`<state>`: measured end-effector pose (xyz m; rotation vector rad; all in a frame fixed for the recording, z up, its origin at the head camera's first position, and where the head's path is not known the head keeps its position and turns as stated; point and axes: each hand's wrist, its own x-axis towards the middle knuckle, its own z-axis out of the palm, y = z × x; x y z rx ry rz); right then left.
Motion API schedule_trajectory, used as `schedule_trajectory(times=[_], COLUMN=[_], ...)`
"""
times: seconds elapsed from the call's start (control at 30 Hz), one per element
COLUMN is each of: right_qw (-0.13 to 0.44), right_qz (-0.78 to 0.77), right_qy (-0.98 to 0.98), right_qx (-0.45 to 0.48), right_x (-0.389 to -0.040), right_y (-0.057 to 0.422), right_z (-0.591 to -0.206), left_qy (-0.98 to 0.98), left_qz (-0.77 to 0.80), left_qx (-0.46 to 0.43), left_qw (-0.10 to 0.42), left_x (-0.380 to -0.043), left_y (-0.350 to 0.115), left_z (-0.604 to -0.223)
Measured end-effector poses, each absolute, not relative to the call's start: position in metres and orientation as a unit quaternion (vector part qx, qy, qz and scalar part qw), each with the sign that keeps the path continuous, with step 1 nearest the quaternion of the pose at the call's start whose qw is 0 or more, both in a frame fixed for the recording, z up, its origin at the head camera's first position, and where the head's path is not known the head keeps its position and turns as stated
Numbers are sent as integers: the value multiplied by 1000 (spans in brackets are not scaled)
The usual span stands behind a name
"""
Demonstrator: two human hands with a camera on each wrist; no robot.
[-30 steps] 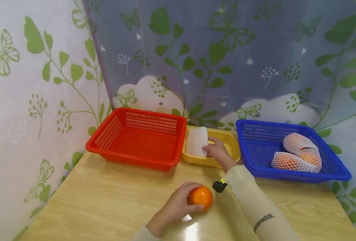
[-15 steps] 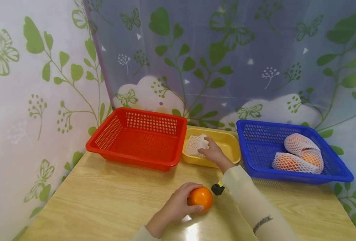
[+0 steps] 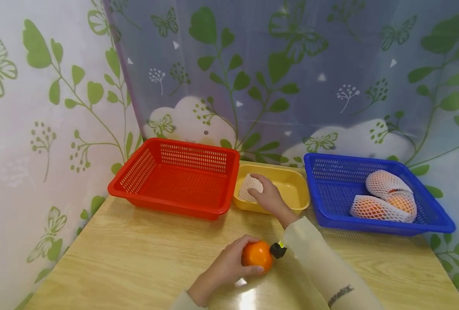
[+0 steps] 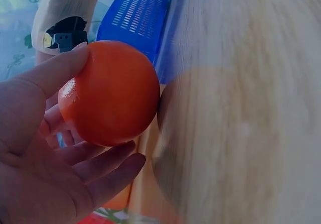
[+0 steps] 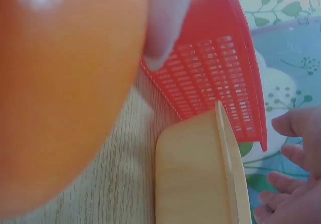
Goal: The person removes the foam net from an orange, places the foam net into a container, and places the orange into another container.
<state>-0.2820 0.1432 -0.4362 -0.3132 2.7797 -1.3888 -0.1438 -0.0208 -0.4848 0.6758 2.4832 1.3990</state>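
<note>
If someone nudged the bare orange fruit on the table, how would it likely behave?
The orange fruit would probably roll, since it looks round in both the head and left wrist views. Its skin may be somewhat slippery, being smooth with a bright highlight. It is likely fairly firm: no dent shows where the left hand holds it.

The round orange fruit [image 3: 257, 257] I hold has smooth, glossy skin with a bright highlight. My pale wood-grained tabletop [image 3: 155, 241] shines softly. I see smooth plastic in the slotted red rectangular basket [image 3: 171, 208], shallow yellow tray [image 3: 292, 193] and slotted blue rectangular basket [image 3: 334, 185]. The white foam-mesh net [image 3: 248, 189] and my cream cloth sleeve [image 3: 322, 262] look matt.
</note>
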Motion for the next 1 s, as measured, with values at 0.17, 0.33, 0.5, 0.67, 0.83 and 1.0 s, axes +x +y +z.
schedule_trajectory(times=[0.17,0.33,0.5,0.67,0.83,1.0], right_qw=[-4,-12,4,13,16,20], right_qz=[-446,-437,-413,-384,-373,-362], right_qy=[884,881,881,883,890,897], right_qx=[-141,-182,-233,-270,-262,-251], right_x=[-279,-277,-274,-273,-272,-272], right_y=[138,131,124,121,118,115], right_z=[-437,-437,-438,-439,-440,-439], left_qy=[852,854,852,837,795,733], left_qz=[464,466,461,462,514,600], left_qx=[218,209,223,261,274,261], left_qw=[107,98,110,135,168,185], left_x=[-143,-143,-143,-143,-143,-147], left_y=[-21,-22,-34,-54,-75,-99], left_z=[-483,-484,-483,-471,-458,-446])
